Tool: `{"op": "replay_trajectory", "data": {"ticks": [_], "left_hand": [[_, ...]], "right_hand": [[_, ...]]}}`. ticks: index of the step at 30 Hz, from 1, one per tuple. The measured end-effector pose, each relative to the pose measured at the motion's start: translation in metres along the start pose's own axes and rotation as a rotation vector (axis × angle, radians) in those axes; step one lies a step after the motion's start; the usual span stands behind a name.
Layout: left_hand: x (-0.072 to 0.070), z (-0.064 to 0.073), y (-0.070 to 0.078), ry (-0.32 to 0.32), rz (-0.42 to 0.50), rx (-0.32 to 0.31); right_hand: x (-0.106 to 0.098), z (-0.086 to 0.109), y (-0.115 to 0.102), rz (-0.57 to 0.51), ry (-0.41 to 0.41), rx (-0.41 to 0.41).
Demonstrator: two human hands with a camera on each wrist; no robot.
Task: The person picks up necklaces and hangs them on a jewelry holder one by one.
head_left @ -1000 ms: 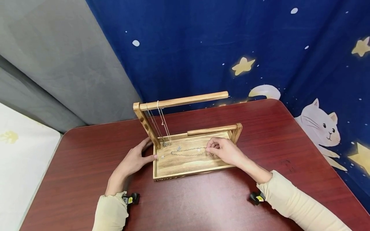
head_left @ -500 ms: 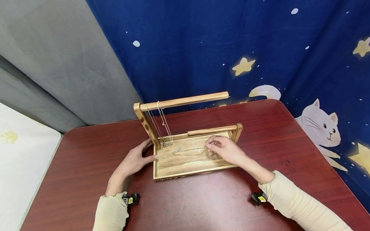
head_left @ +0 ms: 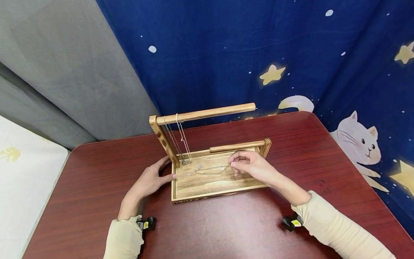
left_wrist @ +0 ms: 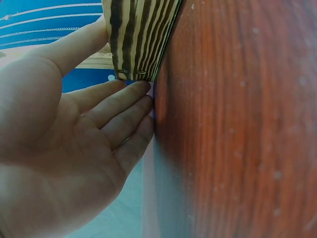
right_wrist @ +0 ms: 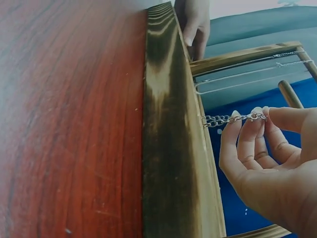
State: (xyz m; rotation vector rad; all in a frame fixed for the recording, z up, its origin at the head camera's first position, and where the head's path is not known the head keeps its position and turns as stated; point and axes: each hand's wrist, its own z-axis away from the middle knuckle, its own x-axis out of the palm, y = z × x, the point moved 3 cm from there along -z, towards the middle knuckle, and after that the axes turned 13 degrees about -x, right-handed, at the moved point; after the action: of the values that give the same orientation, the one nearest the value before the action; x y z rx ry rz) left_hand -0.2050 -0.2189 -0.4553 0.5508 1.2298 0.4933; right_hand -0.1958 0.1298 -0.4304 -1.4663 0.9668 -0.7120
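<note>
Between thumb and fingertips, my right hand [head_left: 253,167] pinches a silver chain necklace [head_left: 211,168]. The right wrist view shows its links [right_wrist: 218,120] hanging down from the fingertips toward the tray. The rest of the chain lies in a loose loop on the wooden tray [head_left: 207,189] of a jewellery stand. Near it lie small pale pendants. My left hand [head_left: 147,181] rests at the tray's left end, thumb on the rim. Its other fingers [left_wrist: 121,116] lie straight along the end's outer side. Two thin necklaces [head_left: 183,138] hang from the stand's upper bar [head_left: 210,113].
The upper bar is held by a wooden post [head_left: 165,142] at the left and ends free at the right. A lower round bar [head_left: 237,146] runs along the back of the tray to a short right post [head_left: 265,149]. Everything stands on a reddish-brown table [head_left: 207,230].
My right hand has drawn back slightly to the right with the chain, and more links hang below its fingers. The chain and a small pendant on the tray slid right. My left hand stayed put.
</note>
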Motion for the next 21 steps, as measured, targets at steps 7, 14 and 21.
{"op": "replay_trajectory", "data": {"ticks": [7,14,21], "left_hand": [[0.0,0.0,-0.001,-0.006,0.001,0.003],[0.0,-0.001,-0.001,-0.003,-0.002,0.001],[0.0,-0.001,-0.001,-0.007,-0.005,-0.003]], "right_hand": [[0.0,0.003,-0.007,-0.027,-0.007,-0.001],[-0.002,0.005,-0.017,0.017,-0.051,-0.064],[-0.001,0.008,-0.028,0.001,-0.087,-0.107]]}}
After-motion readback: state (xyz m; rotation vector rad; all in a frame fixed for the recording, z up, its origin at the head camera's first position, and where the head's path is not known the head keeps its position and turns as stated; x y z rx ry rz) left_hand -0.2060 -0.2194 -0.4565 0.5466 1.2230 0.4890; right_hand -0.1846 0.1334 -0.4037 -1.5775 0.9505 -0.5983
